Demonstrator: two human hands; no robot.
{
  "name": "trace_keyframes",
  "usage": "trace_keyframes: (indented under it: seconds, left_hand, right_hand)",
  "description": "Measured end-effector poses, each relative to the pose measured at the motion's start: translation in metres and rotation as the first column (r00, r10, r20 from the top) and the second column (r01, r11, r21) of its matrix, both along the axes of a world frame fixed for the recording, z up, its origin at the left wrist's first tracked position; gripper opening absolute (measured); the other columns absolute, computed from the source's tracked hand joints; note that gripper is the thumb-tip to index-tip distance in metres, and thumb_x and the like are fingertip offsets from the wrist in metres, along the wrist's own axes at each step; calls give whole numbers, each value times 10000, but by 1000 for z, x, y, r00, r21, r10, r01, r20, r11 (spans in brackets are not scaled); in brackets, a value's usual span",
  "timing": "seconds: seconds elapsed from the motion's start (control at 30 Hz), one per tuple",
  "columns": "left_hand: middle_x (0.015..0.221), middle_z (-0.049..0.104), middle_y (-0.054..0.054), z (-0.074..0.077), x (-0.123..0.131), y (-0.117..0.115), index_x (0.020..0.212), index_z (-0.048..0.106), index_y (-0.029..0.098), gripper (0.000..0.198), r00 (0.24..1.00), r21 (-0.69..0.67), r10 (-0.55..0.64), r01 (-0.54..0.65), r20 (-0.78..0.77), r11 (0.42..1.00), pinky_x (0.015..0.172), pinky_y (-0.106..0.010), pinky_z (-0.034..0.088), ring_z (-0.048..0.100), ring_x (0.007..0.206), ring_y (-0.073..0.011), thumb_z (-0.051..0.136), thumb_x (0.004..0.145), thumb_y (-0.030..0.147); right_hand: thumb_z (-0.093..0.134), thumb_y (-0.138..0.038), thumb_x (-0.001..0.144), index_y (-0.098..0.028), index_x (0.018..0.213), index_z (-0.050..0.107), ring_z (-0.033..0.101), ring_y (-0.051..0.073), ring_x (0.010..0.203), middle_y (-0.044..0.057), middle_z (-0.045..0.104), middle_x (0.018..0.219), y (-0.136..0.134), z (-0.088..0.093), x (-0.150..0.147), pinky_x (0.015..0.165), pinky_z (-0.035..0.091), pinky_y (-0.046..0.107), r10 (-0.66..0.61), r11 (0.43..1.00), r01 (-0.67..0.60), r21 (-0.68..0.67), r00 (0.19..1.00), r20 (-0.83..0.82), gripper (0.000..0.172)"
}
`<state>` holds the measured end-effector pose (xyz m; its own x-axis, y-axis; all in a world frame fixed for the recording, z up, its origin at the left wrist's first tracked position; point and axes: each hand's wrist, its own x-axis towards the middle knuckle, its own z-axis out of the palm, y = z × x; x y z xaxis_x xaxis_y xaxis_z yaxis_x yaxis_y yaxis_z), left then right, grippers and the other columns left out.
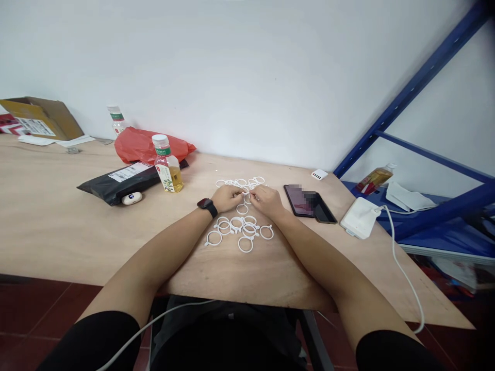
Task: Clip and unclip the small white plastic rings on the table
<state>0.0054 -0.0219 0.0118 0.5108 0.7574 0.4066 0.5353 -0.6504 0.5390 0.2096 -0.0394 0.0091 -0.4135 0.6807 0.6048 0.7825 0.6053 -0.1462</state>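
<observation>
My left hand (pixel 229 198), with a dark watch (pixel 208 206) on its wrist, and my right hand (pixel 266 200) meet over the wooden table. Between their fingertips they pinch a white plastic ring (pixel 247 198); its lower curve shows below the fingers. Behind the hands lies a group of similar white rings (pixel 258 180), partly covered by the fingers. Closer to my body several more rings (pixel 245 244) with small tabs lie in a loose cluster, some overlapping. One single ring (pixel 242 209) rests just under the hands.
At left are a drink bottle (pixel 169 170), a black parcel (pixel 124 181), an earbud case (pixel 132 198) and a red bag (pixel 135 147). To the right lie two phones (pixel 297 200), a white charger (pixel 359 218) with a cable, and a blue metal rack (pixel 410 77).
</observation>
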Motion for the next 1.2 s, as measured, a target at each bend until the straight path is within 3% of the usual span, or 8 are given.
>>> trace_keyframes:
  seconds: [0.23, 0.57, 0.63, 0.73, 0.8, 0.97, 1.07, 1.2]
  left_hand:
    - [876, 736, -20, -1, 1, 0, 990, 739, 187, 285, 998, 18, 23, -25, 59, 1000, 739, -248, 481, 632, 745, -141, 496, 843, 217]
    - [835, 717, -40, -2, 2, 4, 827, 719, 155, 254, 998, 35, 39, -41, 43, 999, 774, -274, 489, 637, 790, -162, 469, 785, 135]
    - [925, 717, -49, -1, 3, 2, 908, 716, 159, 276, 997, 44, 37, -40, 66, 998, 808, -277, 493, 636, 835, -162, 465, 796, 139]
    - [1100, 682, -63, -1, 5, -2, 1218, 618, 166, 423, 993, 83, 59, -68, 105, 994, 814, -278, 493, 626, 869, -160, 534, 805, 206]
    - [1063, 685, -55, -1, 5, -4, 1264, 578, 168, 476, 994, 73, 81, -86, 69, 994, 785, -282, 488, 624, 843, -165, 582, 800, 271]
    - [792, 687, -14, 1, 1, -2, 818, 688, 192, 161, 969, 12, 26, -23, -244, 1000, 659, -278, 435, 612, 737, -176, 625, 743, 318]
    - [789, 684, -22, 2, 0, -1, 762, 681, 189, 124, 952, 60, 7, 12, -307, 998, 634, -275, 413, 608, 740, -179, 638, 716, 296]
    - [840, 681, -48, 2, 1, -1, 799, 693, 179, 134, 972, 186, 75, -33, -224, 982, 692, -284, 437, 616, 787, -182, 599, 770, 270]
  right_hand:
    - [506, -225, 890, -214, 868, 656, 611, 181, 789, 56, 699, 830, -1, 1, -2, 721, 420, 288, 54, 999, -53, -10, 996, 73, 152]
    - [540, -229, 866, -214, 865, 637, 586, 159, 689, 21, 654, 741, -4, -4, -12, 671, 399, 264, 108, 990, -108, -91, 994, -10, 98]
    - [539, -221, 861, -215, 885, 645, 591, 163, 704, 22, 655, 751, -4, -4, -12, 688, 410, 266, 85, 992, -89, -89, 995, -48, 109]
    - [525, -230, 875, -208, 923, 658, 606, 176, 753, 41, 669, 811, -1, -2, -7, 733, 435, 280, 4, 997, -17, -76, 985, -170, 144]
    - [519, -238, 878, -202, 932, 667, 610, 183, 773, 54, 678, 868, 3, -2, -2, 761, 453, 295, -63, 995, 42, -90, 967, -247, 162]
    - [569, -258, 827, -203, 1031, 686, 616, 189, 782, 71, 669, 1083, 15, -4, 9, 781, 492, 331, -189, 971, 134, -198, 937, -294, 241]
    - [580, -286, 832, -212, 1011, 701, 629, 215, 891, 78, 666, 1097, 16, -5, 10, 810, 490, 342, -221, 968, 171, -182, 928, -300, 229]
    - [597, -278, 831, -202, 978, 713, 637, 201, 858, 61, 709, 964, 12, -5, 4, 808, 483, 325, -50, 973, -19, -232, 955, -291, 202]
